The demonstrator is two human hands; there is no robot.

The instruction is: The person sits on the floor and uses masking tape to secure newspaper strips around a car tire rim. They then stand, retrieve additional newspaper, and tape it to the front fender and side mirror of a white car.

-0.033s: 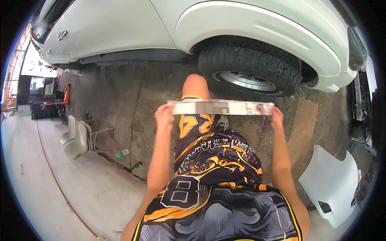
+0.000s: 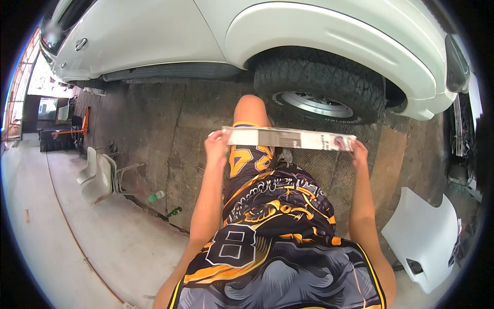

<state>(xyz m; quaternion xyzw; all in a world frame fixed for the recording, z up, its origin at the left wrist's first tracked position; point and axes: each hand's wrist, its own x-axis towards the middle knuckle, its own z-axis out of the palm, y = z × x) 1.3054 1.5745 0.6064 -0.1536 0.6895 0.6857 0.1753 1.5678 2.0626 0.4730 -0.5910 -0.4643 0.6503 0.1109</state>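
A long, narrow strip of folded newspaper (image 2: pixel 293 138) with print and a small coloured picture stretches across in front of me, above my bent knee. My left hand (image 2: pixel 218 146) pinches its left end between thumb and fingers. At the right end, my right hand (image 2: pixel 359 152) is closed on the strip's edge. The strip is held nearly level, dipping slightly to the right. Behind it stand the large black tyre (image 2: pixel 319 77) and silver wheel rim (image 2: pixel 318 105) of a white vehicle (image 2: pixel 154 36).
A white body panel (image 2: pixel 422 232) lies on the right. Pale plastic chairs (image 2: pixel 103 180) stand at the left, near a green bottle (image 2: pixel 156 196) on the dark matted floor (image 2: pixel 149 134). Farther left are an orange jack-like tool (image 2: pixel 85 123) and a cable (image 2: pixel 77 247) along the pale floor.
The newspaper strip has shifted a little to the right and its right end sits slightly lower. Both hands have moved slightly right with it.
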